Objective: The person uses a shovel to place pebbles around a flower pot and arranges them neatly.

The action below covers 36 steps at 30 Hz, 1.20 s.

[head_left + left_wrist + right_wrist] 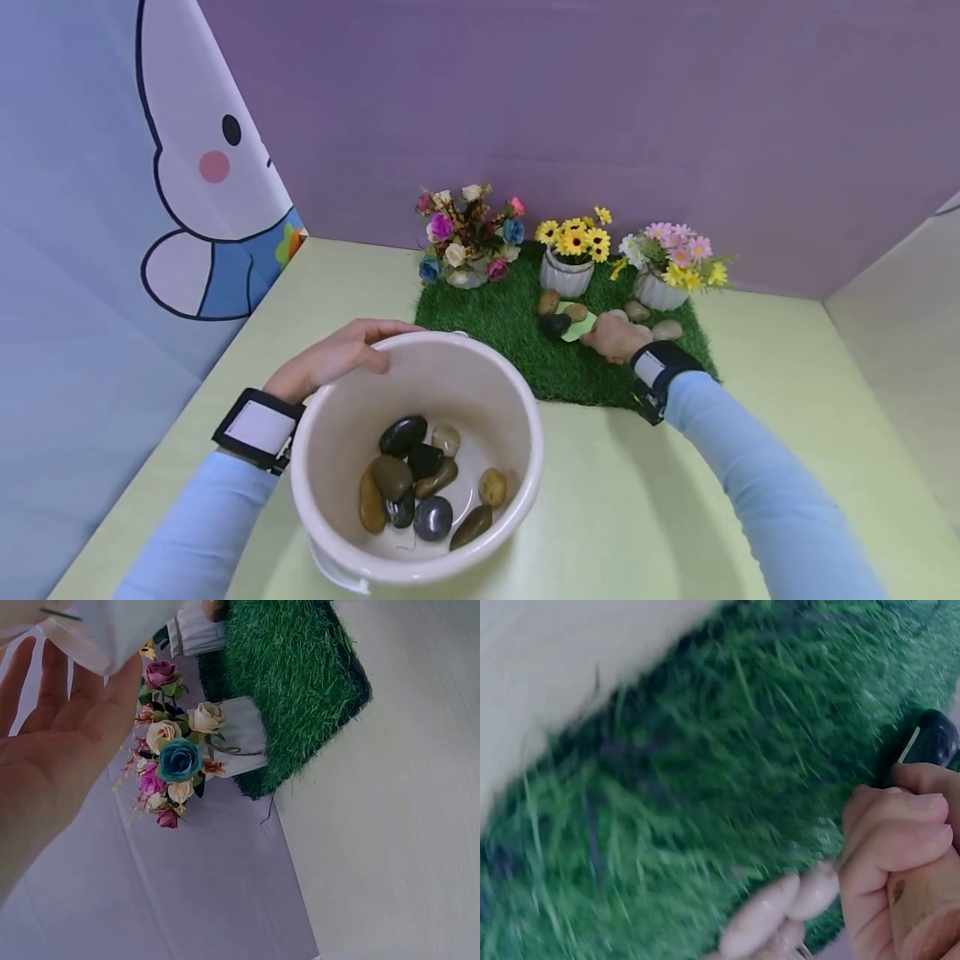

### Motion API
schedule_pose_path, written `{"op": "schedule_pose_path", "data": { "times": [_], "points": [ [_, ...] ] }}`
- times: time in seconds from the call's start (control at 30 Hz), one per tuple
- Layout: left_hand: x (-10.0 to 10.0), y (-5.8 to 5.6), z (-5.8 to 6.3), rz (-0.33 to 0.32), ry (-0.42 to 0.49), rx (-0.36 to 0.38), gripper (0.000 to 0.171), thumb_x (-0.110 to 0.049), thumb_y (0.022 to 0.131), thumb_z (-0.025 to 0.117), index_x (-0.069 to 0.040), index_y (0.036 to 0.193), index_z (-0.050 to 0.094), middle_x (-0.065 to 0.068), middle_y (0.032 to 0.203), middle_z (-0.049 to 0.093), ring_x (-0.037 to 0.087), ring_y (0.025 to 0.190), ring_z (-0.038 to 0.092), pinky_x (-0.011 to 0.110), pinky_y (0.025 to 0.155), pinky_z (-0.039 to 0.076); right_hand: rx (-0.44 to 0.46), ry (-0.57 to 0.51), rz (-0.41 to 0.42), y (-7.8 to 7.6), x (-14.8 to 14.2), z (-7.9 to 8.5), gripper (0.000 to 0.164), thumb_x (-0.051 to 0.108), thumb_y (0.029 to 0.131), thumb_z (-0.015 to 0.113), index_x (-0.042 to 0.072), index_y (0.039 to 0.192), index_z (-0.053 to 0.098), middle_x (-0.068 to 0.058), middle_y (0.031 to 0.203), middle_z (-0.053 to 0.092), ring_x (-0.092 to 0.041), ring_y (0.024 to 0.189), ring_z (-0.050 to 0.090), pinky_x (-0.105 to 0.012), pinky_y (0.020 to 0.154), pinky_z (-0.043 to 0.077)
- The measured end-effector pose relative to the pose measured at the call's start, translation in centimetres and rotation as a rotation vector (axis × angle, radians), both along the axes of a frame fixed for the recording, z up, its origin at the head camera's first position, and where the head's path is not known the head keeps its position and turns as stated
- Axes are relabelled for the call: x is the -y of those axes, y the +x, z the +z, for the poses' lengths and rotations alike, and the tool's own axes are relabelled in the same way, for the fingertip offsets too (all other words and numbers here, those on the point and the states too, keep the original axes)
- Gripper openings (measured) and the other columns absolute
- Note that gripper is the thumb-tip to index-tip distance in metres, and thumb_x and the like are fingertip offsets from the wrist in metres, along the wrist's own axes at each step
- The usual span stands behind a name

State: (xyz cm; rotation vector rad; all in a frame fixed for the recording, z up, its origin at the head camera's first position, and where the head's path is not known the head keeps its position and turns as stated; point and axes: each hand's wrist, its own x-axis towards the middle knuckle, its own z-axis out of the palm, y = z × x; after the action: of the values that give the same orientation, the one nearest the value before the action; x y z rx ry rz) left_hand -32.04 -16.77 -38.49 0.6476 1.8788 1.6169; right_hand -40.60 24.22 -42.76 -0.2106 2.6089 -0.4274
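My left hand grips the rim of a cream bucket, thumb inside and fingers along the outside. Several dark, brown and pale stones lie in the bucket. At the right, my right hand is curled round the wooden handle of a small shovel with a light green blade. A brown stone is at the blade, and a black stone lies beside it. Pale stones rest on the grass mat next to the right hand.
The green grass mat lies against the purple wall. Along its back stand pots of mixed roses, yellow flowers and pink and yellow daisies. Another brown stone lies before the middle pot. A pale table carries everything.
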Motion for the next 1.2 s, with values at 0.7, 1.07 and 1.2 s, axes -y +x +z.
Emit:
{"op": "schedule_pose_path", "data": {
  "times": [0.7,1.07,1.2],
  "points": [
    [-0.2,-0.2,-0.1,0.008,0.017,0.034,0.065,-0.006,0.083,0.052,0.004,0.147,0.046,0.009,0.119,0.068,0.022,0.099,0.069,0.04,0.08,0.061,-0.037,0.38,0.025,-0.3,0.8,4.8,0.017,0.012,0.1,0.052,0.001,0.092,0.062,-0.011,0.078,0.056,-0.026,0.074,0.054,-0.04,0.071,0.043],
    [-0.2,-0.1,-0.3,-0.015,0.024,0.036,0.068,-0.007,0.082,0.052,0.006,0.148,0.043,0.013,0.122,0.067,0.024,0.101,0.069,0.04,0.08,0.061,-0.167,0.449,0.18,1.0,0.8,8.7,0.031,0.0,0.096,0.048,0.009,0.067,0.044,-0.003,0.062,0.034,-0.018,0.06,0.034,-0.033,0.058,0.032],
    [-0.1,-0.1,-0.2,-0.019,0.027,0.015,0.066,-0.008,0.083,0.051,0.004,0.148,0.045,0.012,0.122,0.068,0.025,0.101,0.07,0.042,0.081,0.061,-0.268,0.489,0.208,1.7,1.2,11.4,0.041,-0.004,0.093,0.046,0.013,0.059,0.032,-0.001,0.06,0.026,-0.015,0.057,0.028,-0.03,0.052,0.024]
  ]
}}
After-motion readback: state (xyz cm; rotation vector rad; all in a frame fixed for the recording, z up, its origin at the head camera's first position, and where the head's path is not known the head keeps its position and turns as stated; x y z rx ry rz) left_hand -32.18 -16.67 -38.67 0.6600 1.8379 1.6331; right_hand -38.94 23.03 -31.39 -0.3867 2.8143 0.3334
